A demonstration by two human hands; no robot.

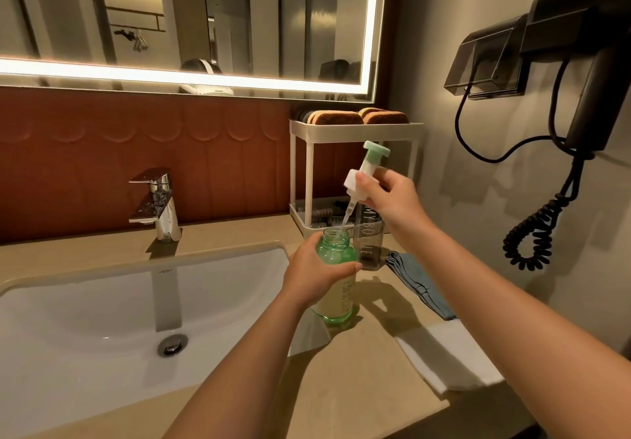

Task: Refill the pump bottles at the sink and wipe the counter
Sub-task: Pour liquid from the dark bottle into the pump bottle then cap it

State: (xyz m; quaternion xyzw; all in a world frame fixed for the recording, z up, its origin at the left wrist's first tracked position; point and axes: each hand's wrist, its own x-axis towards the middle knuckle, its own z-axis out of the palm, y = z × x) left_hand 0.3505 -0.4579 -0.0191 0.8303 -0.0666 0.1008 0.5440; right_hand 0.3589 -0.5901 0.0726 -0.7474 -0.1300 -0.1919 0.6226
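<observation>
Centre frame, the left hand has its fingers wrapped round the green bottle, which stands on the table just right of the sink. The right hand has its fingers clamped on the pump above it, with the tube tip inside the open neck. A blue cloth lies to the right.

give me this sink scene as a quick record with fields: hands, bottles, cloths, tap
left hand: grips the green bottle, upright beside the sink
right hand: holds the pump lifted and tilted, tube end at the bottle's open mouth
clear bottle: upright behind the green one
blue cloth: folded on the counter near the wall
white cloth: on the counter, nearer the camera
tap: no water seen running
</observation>
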